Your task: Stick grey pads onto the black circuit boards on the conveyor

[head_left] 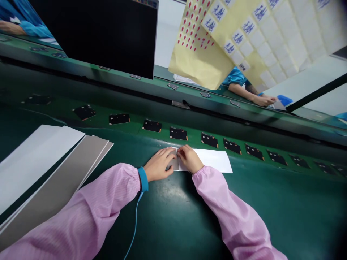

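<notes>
A flat strip lies crosswise on the green bench, grey at its left end and white along the right; the white sheet (214, 160) reaches out past my right hand. My left hand (159, 164) rests on the grey part (173, 164) with its fingers apart, a blue wrist band (143, 179) with a thin cord on that wrist. Right beside it, my right hand (190, 160) is closed in a pinch at the line where grey meets white, seemingly on the white sheet's edge. The fingertips partly hide what is between them.
Large white sheets (40, 155) and grey boards (73, 169) lie at the left. Several black circuit boards (178, 133) sit in a row beyond my hands. Overhead hang a dark monitor (114, 36) and yellow label sheets (200, 65). A co-worker's hands (264, 100) show across the line.
</notes>
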The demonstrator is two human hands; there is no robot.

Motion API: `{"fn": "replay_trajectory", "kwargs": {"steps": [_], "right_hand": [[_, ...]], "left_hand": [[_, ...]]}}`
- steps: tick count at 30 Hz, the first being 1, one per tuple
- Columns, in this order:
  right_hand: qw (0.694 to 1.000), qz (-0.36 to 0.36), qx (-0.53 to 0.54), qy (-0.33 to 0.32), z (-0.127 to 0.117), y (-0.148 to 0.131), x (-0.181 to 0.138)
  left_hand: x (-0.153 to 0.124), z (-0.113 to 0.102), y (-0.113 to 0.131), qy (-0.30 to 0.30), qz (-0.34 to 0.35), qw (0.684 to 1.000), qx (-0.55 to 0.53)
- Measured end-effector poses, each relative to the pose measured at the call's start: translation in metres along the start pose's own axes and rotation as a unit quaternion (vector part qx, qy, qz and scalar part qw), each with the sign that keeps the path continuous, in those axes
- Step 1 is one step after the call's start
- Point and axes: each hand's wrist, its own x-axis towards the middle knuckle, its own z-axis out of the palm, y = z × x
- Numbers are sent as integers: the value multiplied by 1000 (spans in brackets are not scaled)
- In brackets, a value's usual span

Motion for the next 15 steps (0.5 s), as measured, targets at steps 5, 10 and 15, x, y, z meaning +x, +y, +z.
{"fn": "replay_trajectory", "kwargs": {"steps": [5,10,15], "right_hand": [[1000,23,-3,8,3,-3,3],[1000,19,16,-2,0,-4,5],[998,27,62,13,-13,15,28]], "left_hand": [[0,-2,1,-4,2,1000,7],[0,0,0,1,3,1000,5],[0,1,-1,-1,5,1000,10]]}}
